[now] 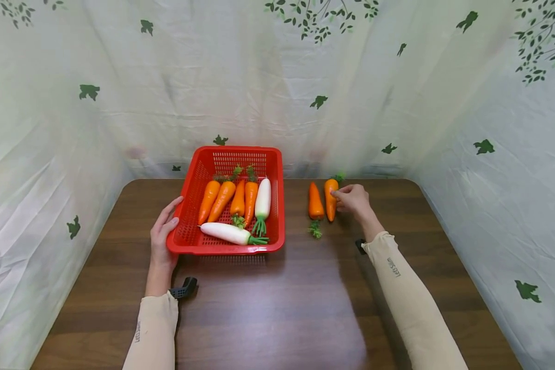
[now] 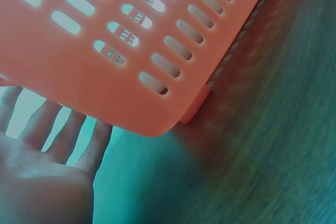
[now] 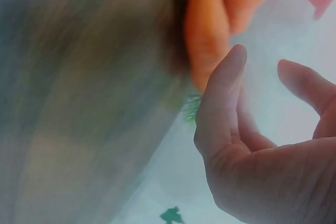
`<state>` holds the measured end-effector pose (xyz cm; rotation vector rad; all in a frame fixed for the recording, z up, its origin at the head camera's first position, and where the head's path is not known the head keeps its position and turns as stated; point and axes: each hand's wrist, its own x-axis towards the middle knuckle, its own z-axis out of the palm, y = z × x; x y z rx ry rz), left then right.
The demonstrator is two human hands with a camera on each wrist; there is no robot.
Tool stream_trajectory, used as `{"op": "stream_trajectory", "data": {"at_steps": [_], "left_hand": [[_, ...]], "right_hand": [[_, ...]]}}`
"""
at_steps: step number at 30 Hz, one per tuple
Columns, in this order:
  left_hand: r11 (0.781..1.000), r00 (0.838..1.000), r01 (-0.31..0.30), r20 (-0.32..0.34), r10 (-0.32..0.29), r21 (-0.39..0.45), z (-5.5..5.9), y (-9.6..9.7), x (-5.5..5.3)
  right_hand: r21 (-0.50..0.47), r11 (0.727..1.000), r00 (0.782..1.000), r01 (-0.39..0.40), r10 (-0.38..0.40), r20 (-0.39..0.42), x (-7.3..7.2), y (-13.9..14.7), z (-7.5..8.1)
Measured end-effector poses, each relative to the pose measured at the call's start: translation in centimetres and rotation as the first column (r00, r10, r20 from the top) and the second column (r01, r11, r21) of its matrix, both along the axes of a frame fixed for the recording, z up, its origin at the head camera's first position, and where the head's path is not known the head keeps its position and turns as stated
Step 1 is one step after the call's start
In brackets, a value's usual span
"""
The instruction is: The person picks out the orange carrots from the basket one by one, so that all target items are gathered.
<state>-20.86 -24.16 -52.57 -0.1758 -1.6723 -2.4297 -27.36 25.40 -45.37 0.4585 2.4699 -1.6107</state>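
A red plastic basket [image 1: 181, 245] holds several carrots [image 1: 223, 200] and two white radishes [image 1: 228, 233]. At the basket's left side, my left hand [image 1: 163, 239] holds the rim with thumb and fingers; some fingertips are hidden behind the basket edge in the left wrist view. Right of the basket lie two more carrots side by side. My right hand [image 1: 353, 199] is at the right-hand carrot [image 1: 330, 200], its fingertips against the carrot's side. Thumb and fingers stand apart in the right wrist view. The other carrot [image 1: 315, 201] lies just left, leafy end toward me.
The brown wooden table [image 1: 277, 318] carries the basket and both loose carrots. A pale curtain [image 1: 240, 92] with green leaf prints hangs behind the table and along its sides. A small black device [image 1: 184, 289] is on my left wrist.
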Motion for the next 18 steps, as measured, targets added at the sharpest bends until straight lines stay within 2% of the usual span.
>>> {"op": "stream_trajectory", "data": {"at_steps": [10,18], "left_hand": [[1.0,1.0,0.018,0.004,-0.018,0.011,0.0,0.0,0.0],[0.999,1.0,0.021,-0.008,-0.021,0.028,0.0,0.0,-0.3]], "right_hand": [[-0.1,0.992,0.996,-0.083,0.08,-0.042,0.0,-3.3,1.9],[-0.101,0.982,0.984,-0.158,0.149,-0.095,-0.6,-7.1,4.9]]}}
